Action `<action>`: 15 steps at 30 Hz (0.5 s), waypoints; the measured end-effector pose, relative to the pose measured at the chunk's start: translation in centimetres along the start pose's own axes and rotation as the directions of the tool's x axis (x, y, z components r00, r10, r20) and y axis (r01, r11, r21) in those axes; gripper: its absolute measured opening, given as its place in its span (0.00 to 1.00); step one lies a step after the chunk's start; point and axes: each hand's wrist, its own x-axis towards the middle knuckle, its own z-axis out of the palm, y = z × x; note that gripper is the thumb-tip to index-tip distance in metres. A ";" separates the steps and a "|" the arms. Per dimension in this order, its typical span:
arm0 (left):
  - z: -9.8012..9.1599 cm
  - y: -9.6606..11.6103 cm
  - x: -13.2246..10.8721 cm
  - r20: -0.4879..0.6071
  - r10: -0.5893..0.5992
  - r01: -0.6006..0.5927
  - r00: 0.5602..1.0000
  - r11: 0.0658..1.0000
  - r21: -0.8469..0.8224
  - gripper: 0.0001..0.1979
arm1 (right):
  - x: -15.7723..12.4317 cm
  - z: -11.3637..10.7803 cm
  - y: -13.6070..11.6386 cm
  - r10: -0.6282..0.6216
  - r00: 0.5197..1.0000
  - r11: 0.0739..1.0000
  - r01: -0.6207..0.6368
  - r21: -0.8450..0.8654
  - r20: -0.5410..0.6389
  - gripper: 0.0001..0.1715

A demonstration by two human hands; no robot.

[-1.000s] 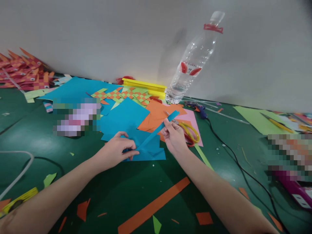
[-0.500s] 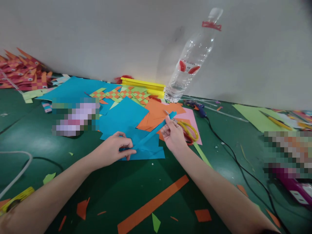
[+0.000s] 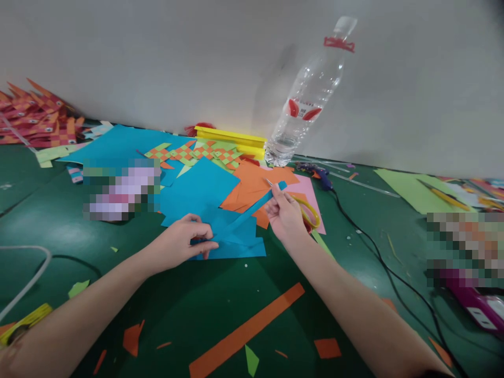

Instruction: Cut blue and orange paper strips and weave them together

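The right hand pinches a narrow blue strip near its upper end between thumb and fingers, with a short blue tip poking out past the thumb. From there the strip runs toward the wearer and to the left, its long axis a straight diagonal, down to the left hand. That hand curls at the lower end, forefinger above and thumb below; its fingertips look slightly parted and the strip's end is hidden there, so I cannot tell how firmly it grips. The strip thus lies between the two hands, the right farther from the wearer, the left nearer. Beneath it are blue sheets, with orange paper beside them, beyond the strip's upper half. Scissors lie partly behind the right hand, one yellow handle loop showing just to its right. Closer to the wearer, an orange strip rests on the green surface, slanting much as the blue one does. Beyond the paper, a clear bottle stands near the wall.
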 end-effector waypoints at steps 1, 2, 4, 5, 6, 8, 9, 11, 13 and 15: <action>0.1 0.0 0.0 -0.003 -0.002 0.002 1.000 1.000 -0.004 0.17 | 0.1 0.0 -0.1 -0.010 1.000 1.000 0.010 0.003 -0.009 0.32; 0.1 0.0 0.0 -0.003 -0.005 0.005 1.000 1.000 -0.006 0.17 | 0.1 0.0 -0.1 -0.018 1.000 1.000 0.018 0.008 -0.014 0.32; 0.2 0.1 0.1 -0.002 -0.012 0.012 1.000 1.000 -0.003 0.17 | 0.2 -0.1 -0.2 -0.024 1.000 0.999 0.025 0.028 -0.019 0.31; 0.2 0.1 0.1 -0.001 -0.016 0.016 1.000 1.000 0.001 0.17 | 0.2 -0.1 -0.2 -0.025 0.999 0.999 0.026 0.037 -0.021 0.32; 0.1 0.1 0.1 -0.003 -0.018 0.018 1.000 1.000 0.007 0.17 | 0.2 -0.1 -0.3 -0.025 0.999 0.999 0.026 0.040 -0.021 0.32; 0.0 0.1 0.1 -0.013 -0.013 0.013 1.000 1.000 0.019 0.18 | 0.2 -0.3 -0.3 -0.018 1.000 1.000 0.018 0.024 -0.013 0.32; -0.2 0.1 0.1 -0.021 -0.005 0.006 1.000 1.000 0.025 0.18 | 0.2 -0.4 -0.3 -0.013 1.000 1.000 0.013 0.010 -0.004 0.32; -0.5 0.0 0.1 -0.055 -0.008 0.010 0.998 0.999 0.037 0.18 | 0.4 -0.5 -0.4 -0.007 1.000 1.000 0.007 -0.003 0.002 0.31; -0.8 -0.1 0.1 -0.110 -0.032 0.037 0.993 0.998 0.044 0.19 | 0.6 -0.7 -0.4 -0.004 1.000 1.000 0.004 0.009 0.000 0.31; -1.1 -0.2 0.0 -0.145 -0.054 0.062 0.988 0.997 0.049 0.20 | 0.8 -0.8 -0.4 -0.003 1.000 1.000 0.003 0.025 -0.006 0.30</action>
